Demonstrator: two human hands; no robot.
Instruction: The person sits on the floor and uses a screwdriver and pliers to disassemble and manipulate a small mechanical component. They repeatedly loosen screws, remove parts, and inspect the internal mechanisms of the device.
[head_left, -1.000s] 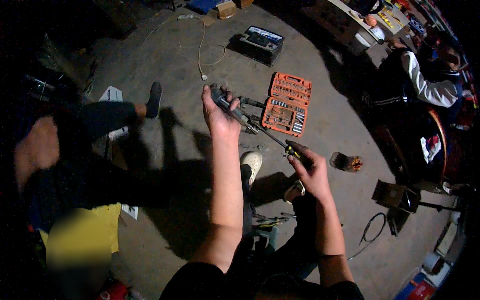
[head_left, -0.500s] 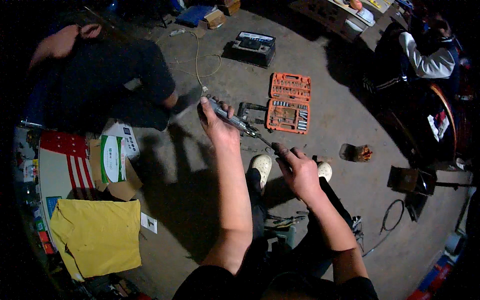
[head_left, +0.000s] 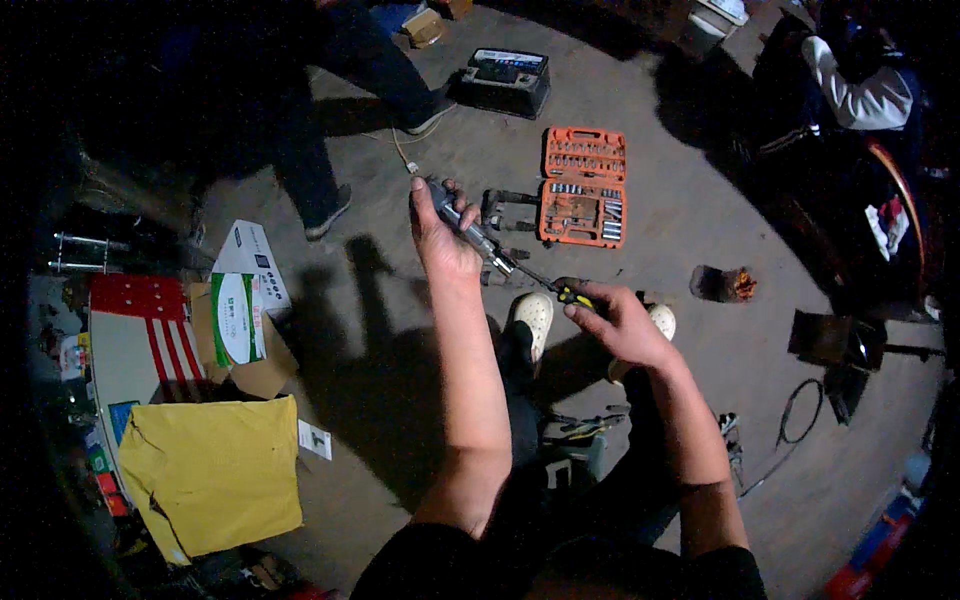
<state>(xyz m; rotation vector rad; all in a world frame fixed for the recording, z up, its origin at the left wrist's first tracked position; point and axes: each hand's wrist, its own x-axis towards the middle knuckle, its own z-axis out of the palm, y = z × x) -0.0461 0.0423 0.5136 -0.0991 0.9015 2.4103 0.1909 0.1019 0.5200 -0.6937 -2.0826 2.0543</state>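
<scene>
Held out above the floor, my left hand [head_left: 446, 232] is wrapped round a grey cylindrical part [head_left: 478, 240] with a bare metal end, its exact kind unclear. My right hand [head_left: 625, 325] grips a screwdriver [head_left: 574, 294] by its black and yellow handle. The dark shaft slants up and left toward the metal end of the part; whether the tip touches it I cannot tell. Beyond my hands an orange socket set case [head_left: 583, 240] lies open on the floor, with a dark clamp-shaped metal piece [head_left: 508, 197] beside it.
A car battery [head_left: 505, 85] stands further off. At left are a yellow cloth [head_left: 215, 480], a green and white box [head_left: 238, 320] and a walking person's legs [head_left: 310, 170]. Another person [head_left: 870, 100] sits at the right, near a dark metal box [head_left: 835, 340]. Pliers [head_left: 585, 425] lie by my legs.
My right hand has shifted slightly right and turned, so the screwdriver's handle now shows. The person at the left has gone from a crouch to upright, legs apart. The view has shifted slightly.
</scene>
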